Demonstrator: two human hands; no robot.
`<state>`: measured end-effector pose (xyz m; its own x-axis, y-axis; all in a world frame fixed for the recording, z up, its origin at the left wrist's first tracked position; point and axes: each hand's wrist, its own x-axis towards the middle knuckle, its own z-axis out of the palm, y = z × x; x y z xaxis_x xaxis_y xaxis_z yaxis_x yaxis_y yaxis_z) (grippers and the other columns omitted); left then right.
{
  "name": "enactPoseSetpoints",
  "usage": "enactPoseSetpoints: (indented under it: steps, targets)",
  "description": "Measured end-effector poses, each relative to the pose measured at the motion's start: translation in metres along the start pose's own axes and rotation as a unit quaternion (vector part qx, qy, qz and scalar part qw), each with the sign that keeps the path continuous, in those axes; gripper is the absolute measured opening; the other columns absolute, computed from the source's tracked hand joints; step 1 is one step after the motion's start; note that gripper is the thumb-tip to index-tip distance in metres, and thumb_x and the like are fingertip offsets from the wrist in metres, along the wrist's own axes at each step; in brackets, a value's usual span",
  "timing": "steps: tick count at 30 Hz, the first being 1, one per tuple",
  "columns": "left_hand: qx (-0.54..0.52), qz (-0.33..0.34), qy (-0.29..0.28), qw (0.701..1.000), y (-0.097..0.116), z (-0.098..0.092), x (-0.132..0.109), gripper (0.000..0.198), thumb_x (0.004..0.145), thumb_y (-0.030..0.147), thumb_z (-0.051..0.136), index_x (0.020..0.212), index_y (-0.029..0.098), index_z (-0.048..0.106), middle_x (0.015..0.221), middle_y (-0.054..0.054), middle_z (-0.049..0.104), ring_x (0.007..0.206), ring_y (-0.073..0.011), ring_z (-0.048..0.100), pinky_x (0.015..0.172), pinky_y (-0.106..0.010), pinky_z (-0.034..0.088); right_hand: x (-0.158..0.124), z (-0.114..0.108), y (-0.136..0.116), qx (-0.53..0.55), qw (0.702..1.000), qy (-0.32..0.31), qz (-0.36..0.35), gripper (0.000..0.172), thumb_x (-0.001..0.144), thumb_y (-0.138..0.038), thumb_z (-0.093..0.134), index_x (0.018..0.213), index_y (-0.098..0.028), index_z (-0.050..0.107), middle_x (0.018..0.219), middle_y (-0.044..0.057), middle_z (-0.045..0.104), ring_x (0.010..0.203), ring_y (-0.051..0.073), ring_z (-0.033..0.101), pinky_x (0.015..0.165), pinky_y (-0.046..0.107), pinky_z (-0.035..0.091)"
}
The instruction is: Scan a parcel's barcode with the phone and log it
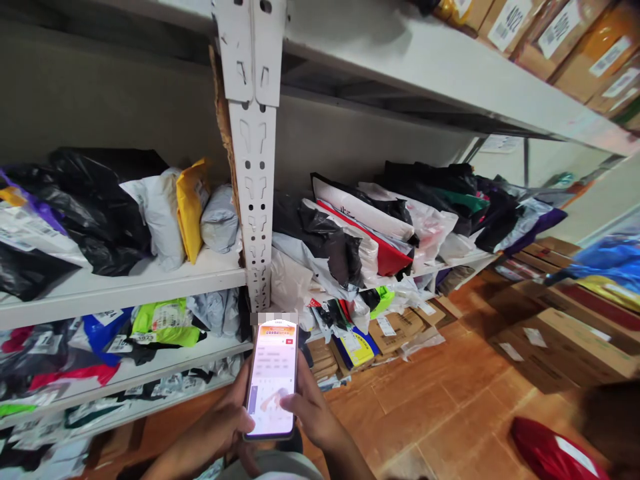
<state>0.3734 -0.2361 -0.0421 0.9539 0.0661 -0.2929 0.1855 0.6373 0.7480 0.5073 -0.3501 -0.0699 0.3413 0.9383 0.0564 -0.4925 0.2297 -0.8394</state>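
A lit smartphone (273, 380) is held upright low in the middle of the head view, in front of a white shelf post (255, 147). My left hand (235, 407) is closed around its left side, with the thumb at the lower left of the screen. On the other side, my right hand (313, 407) grips the right edge, its thumb over the lower part of the screen. The screen shows an orange banner, a pale text area and what looks like a keypad; the text is too small to read. The fingers behind the phone are hidden.
Shelves on both sides hold plastic mailing bags, among them a yellow parcel (191, 210) and a black bag (115, 227). Cardboard boxes (535, 347) stand on the tiled floor (400, 387) at right. A red parcel (550, 450) lies at lower right. Labelled boxes (555, 33) fill the top shelf.
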Motion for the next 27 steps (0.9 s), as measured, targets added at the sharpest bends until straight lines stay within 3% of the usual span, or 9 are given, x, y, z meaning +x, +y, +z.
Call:
enactPoseSetpoints:
  steps: [5, 8, 12, 16, 21, 24, 27]
  targets:
    - [-0.012, 0.007, -0.015, 1.0, -0.016, -0.013, 0.005, 0.112, 0.062, 0.02, 0.054, 0.139, 0.035, -0.026, 0.142, -0.011, 0.039, 0.09, -0.028, 0.061, 0.058, -0.031, 0.051, -0.006, 0.001, -0.002, -0.007, 1.0, -0.028, -0.01, 0.073, 0.067, -0.023, 0.07, 0.132, -0.027, 0.037, 0.116, 0.005, 0.061, 0.106, 0.025, 0.056, 0.085, 0.037, 0.044]
    - [-0.029, 0.023, -0.013, 0.999, -0.024, -0.018, 0.01, 0.115, 0.058, 0.02, 0.054, 0.14, 0.034, -0.025, 0.144, -0.009, 0.037, 0.101, -0.0327, 0.058, 0.063, -0.035, 0.053, -0.008, 0.002, -0.003, -0.014, 0.999, -0.027, -0.014, 0.072, 0.068, -0.027, 0.071, 0.132, -0.026, 0.036, 0.117, 0.007, 0.061, 0.104, 0.025, 0.057, 0.085, 0.037, 0.044]
    - [-0.014, 0.042, 0.001, 0.999, -0.02, -0.011, 0.007, 0.112, 0.059, 0.018, 0.053, 0.142, 0.031, -0.021, 0.146, -0.009, 0.035, 0.12, -0.0362, 0.045, 0.069, -0.035, 0.054, -0.009, 0.003, -0.004, -0.014, 1.0, 0.001, -0.001, 0.064, 0.07, -0.021, 0.065, 0.13, -0.026, 0.041, 0.116, 0.004, 0.063, 0.101, 0.023, 0.058, 0.084, 0.034, 0.044]
    - [0.068, 0.021, 0.032, 0.997, -0.012, -0.002, 0.001, 0.11, 0.067, 0.022, 0.057, 0.141, 0.031, -0.024, 0.15, -0.01, 0.027, 0.127, -0.0411, 0.035, 0.056, -0.03, 0.054, -0.005, 0.006, -0.006, 0.006, 0.999, 0.035, 0.019, 0.065, 0.065, -0.02, 0.063, 0.127, -0.026, 0.046, 0.115, 0.002, 0.065, 0.103, 0.024, 0.058, 0.085, 0.036, 0.044]
    - [0.087, -0.005, 0.047, 0.995, -0.011, 0.002, -0.001, 0.111, 0.067, 0.017, 0.054, 0.138, 0.031, -0.03, 0.151, -0.009, 0.026, 0.122, -0.0392, 0.042, 0.052, -0.025, 0.053, 0.009, 0.014, -0.014, -0.018, 0.983, 0.178, 0.026, 0.042, 0.062, -0.052, 0.069, 0.089, -0.02, 0.066, 0.082, 0.005, 0.071, 0.077, 0.025, 0.061, 0.073, 0.037, 0.047]
    - [0.063, -0.003, 0.036, 0.997, -0.01, 0.005, -0.002, 0.109, 0.064, 0.011, 0.049, 0.139, 0.032, -0.027, 0.151, -0.007, 0.024, 0.12, -0.0362, 0.045, 0.057, -0.028, 0.055, 0.018, 0.016, -0.016, -0.035, 0.972, 0.23, 0.043, 0.048, 0.057, -0.067, 0.067, 0.07, -0.021, 0.067, 0.064, 0.004, 0.067, 0.065, 0.023, 0.057, 0.062, 0.035, 0.046]
    - [0.05, -0.006, 0.032, 0.998, -0.008, 0.007, -0.003, 0.106, 0.067, 0.01, 0.047, 0.14, 0.032, -0.027, 0.152, -0.006, 0.025, 0.12, -0.0343, 0.046, 0.059, -0.028, 0.056, 0.019, 0.016, -0.014, -0.039, 0.965, 0.257, 0.044, 0.052, 0.054, -0.071, 0.067, 0.067, -0.02, 0.066, 0.063, 0.004, 0.066, 0.064, 0.023, 0.056, 0.061, 0.035, 0.045]
